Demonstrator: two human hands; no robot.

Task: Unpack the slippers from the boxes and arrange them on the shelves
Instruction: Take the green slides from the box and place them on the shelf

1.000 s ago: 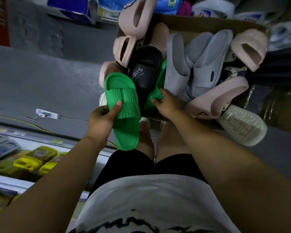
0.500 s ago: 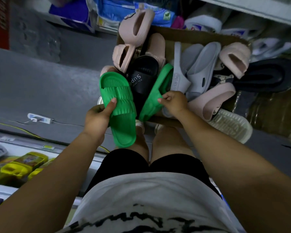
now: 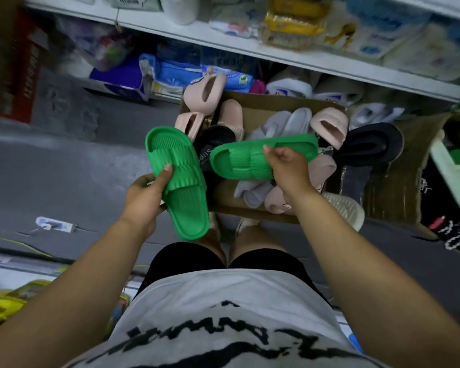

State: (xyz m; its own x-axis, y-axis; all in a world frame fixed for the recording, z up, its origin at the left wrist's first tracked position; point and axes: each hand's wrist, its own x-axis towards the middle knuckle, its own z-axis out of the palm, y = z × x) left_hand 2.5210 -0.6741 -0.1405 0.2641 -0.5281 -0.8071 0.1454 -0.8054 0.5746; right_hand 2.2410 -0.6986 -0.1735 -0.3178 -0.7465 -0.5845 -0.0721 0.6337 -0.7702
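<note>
— Where are the green ones?
— Both are out of the cardboard box (image 3: 263,106). The left hand (image 3: 144,200) grips the first green slipper (image 3: 182,187) just off the box's near left corner, footbed up. The thumb presses on the ribbed strap and the fingers are curled beneath the sole.
— And its mate?
— The second green slipper (image 3: 246,159) lies crosswise above the middle of the box, over the pile. The right hand (image 3: 288,168) holds it at the strap, fingers curled round its edge.
— What sits in the box?
— A black slipper (image 3: 214,135) in the left half, pink slippers (image 3: 205,88) at the far left corner and far right, and grey slippers (image 3: 298,120) in the middle. A white ribbed sole (image 3: 345,208) lies outside the near right corner.
— The shelves?
— A white shelf (image 3: 223,41) runs beyond the box's far side. Its goods are too blurred to name.
</note>
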